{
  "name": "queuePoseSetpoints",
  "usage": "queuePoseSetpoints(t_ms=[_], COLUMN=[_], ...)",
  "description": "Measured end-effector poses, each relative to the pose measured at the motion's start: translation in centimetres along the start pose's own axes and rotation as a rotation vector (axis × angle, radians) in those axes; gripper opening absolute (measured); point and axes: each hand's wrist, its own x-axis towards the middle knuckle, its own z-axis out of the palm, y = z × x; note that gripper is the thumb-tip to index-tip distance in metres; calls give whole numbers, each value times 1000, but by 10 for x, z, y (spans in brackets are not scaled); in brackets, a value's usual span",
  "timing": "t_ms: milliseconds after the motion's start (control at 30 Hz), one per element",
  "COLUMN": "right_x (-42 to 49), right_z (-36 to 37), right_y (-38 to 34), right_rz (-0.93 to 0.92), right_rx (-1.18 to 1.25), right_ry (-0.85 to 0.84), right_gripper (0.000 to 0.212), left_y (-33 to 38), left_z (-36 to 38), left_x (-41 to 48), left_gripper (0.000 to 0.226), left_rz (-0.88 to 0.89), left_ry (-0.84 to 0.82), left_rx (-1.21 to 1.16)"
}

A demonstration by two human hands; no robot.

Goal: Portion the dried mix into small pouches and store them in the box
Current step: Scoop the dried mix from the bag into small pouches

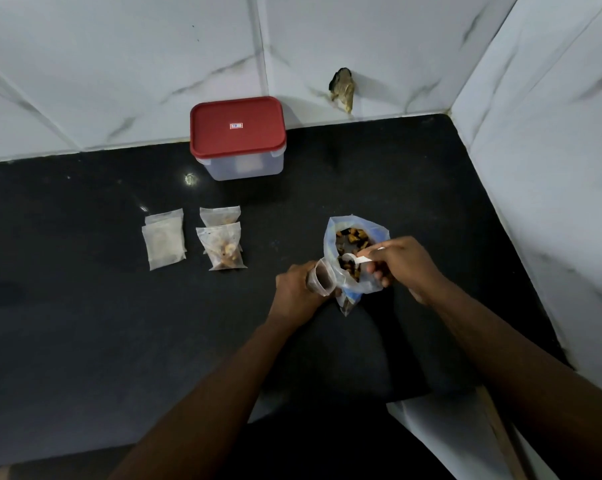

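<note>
A large clear bag of dried mix (353,244) stands open on the black counter. My right hand (401,263) pinches a small white spoon (356,259) whose bowl sits inside the bag over the mix. My left hand (296,289) grips a small clear pouch (322,277), held open right beside the bag's left edge. Two filled pouches (223,242) lie overlapping to the left, with a stack of unfilled pouches (164,239) further left. The clear box with a red lid (237,136) stands closed at the back wall.
The black counter (85,306) ends at white marble walls behind and on the right. A dark hole (343,88) breaks the back wall near the corner. The counter's front edge runs below my forearms.
</note>
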Motion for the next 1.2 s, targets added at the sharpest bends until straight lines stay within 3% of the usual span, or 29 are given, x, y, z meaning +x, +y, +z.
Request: queuePoseSetpoints(t_ms=[200, 333, 733, 1200], right_x=[-5, -7, -17, -20], right_z=[11, 1, 4, -9], right_y=[-4, -6, 12, 19], right_rz=[9, 197, 398, 293], right_rx=[51, 299, 844, 933], right_ry=[-4, -40, -53, -89], right_gripper=[12, 18, 20, 28], left_y=[-5, -8, -5, 2], left_z=[4, 9, 3, -9], left_x=[0, -1, 0, -5], left_gripper=[12, 15, 17, 34], left_rz=[45, 45, 63, -47], left_ry=[26, 77, 49, 29], left_rx=[57, 106, 66, -179])
